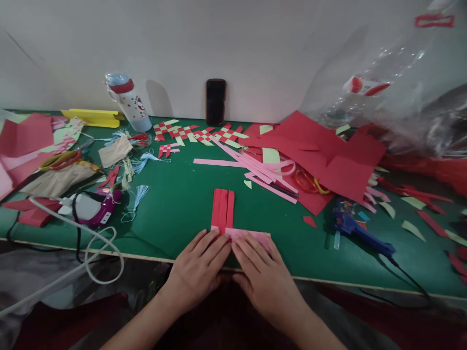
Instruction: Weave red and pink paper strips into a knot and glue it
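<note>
Side by side, folded red paper strips (221,208) point away from me at the table's front edge. A pink paper strip (261,235) lies across their near end, stretching to the right. My left hand (197,267) rests flat, its stretched fingertips on the near end of the red strips and the bit of pink there. Flat too, my right hand (264,272) presses its fingers along the pink strip. Both thumbs sit low at the table's edge. The hands almost meet and cover part of the strips, so how these cross underneath is hidden.
Behind lie loose pink strips (255,167) and woven red-and-green paper pieces (184,132). A blue glue gun (361,233) and red paper sheets (310,146) are on the right. Left are a bottle (132,107), blue tassels (140,195) and a white cable (105,279). A phone (216,102) leans on the wall.
</note>
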A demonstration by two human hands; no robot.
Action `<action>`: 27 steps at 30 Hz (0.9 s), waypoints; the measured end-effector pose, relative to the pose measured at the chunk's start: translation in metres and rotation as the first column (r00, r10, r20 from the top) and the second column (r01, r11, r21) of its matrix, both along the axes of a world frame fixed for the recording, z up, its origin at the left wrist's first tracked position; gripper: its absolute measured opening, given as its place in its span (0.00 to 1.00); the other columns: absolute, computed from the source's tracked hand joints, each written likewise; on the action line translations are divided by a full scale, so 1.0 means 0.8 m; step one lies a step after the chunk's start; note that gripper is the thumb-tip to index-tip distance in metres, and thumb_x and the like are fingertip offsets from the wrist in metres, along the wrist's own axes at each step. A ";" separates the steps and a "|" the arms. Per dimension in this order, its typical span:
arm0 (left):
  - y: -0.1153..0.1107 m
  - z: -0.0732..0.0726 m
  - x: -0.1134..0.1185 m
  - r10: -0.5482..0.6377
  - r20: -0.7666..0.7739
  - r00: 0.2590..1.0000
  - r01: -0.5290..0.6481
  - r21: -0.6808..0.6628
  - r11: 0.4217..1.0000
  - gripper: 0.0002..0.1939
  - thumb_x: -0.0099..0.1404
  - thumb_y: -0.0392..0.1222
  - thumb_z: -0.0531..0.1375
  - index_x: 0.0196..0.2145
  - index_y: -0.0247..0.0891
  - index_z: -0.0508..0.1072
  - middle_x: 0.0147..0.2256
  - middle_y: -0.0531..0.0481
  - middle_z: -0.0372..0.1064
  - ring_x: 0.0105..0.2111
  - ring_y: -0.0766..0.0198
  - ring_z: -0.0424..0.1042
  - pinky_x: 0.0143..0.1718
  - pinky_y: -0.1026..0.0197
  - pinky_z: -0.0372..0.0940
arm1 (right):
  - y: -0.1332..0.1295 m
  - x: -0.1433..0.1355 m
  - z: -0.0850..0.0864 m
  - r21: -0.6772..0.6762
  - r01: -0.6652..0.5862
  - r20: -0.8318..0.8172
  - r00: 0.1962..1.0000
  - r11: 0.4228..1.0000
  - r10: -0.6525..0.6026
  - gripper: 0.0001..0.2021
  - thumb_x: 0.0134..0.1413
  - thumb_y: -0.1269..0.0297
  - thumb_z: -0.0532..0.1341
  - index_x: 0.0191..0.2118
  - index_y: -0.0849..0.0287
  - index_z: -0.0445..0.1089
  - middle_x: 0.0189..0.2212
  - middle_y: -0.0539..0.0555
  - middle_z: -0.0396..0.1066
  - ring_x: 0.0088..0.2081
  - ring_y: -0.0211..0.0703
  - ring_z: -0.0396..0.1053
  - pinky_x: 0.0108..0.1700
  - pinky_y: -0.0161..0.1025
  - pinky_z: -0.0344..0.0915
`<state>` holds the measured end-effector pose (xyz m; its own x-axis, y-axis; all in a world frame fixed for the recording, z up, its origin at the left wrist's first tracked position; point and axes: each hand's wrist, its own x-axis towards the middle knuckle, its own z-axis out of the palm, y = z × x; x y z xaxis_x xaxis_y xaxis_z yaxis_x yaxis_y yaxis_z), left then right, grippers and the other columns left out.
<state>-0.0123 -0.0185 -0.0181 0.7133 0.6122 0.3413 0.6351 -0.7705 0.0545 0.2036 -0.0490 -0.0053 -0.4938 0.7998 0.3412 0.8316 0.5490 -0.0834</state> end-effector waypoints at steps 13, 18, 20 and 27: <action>0.002 -0.001 0.001 -0.011 0.027 1.000 0.011 -0.002 1.000 0.28 0.70 0.56 0.53 0.61 0.38 0.64 0.62 0.50 0.62 0.63 0.53 0.57 0.66 0.49 0.48 | 0.001 0.079 -0.008 0.083 0.226 0.099 0.967 0.971 -0.233 0.23 0.67 0.57 0.50 0.62 0.61 0.62 0.58 0.60 0.69 0.61 0.56 0.62 0.62 0.60 0.52; 0.001 -0.003 0.000 -0.005 0.006 1.000 0.006 -0.038 0.999 0.28 0.68 0.54 0.56 0.61 0.39 0.63 0.63 0.50 0.60 0.64 0.54 0.56 0.67 0.50 0.44 | 0.020 0.029 0.006 0.072 0.104 0.025 0.994 0.992 -0.106 0.19 0.66 0.64 0.51 0.58 0.63 0.67 0.57 0.60 0.69 0.62 0.53 0.61 0.63 0.54 0.54; 0.001 -0.002 0.000 -0.002 0.003 1.000 0.002 -0.044 0.999 0.28 0.68 0.52 0.57 0.62 0.39 0.62 0.63 0.49 0.60 0.63 0.54 0.57 0.67 0.50 0.45 | 0.025 0.010 0.009 0.050 0.039 -0.004 0.999 0.998 -0.039 0.18 0.66 0.67 0.52 0.57 0.62 0.68 0.56 0.57 0.70 0.61 0.50 0.63 0.64 0.52 0.53; 0.000 0.002 0.004 0.043 0.072 0.996 -0.041 -0.027 0.999 0.27 0.66 0.54 0.59 0.58 0.39 0.66 0.60 0.46 0.64 0.62 0.53 0.59 0.66 0.49 0.48 | 0.029 0.007 -0.002 0.057 0.000 -0.036 0.999 0.998 0.002 0.17 0.63 0.71 0.54 0.54 0.63 0.70 0.53 0.59 0.73 0.57 0.50 0.67 0.61 0.52 0.59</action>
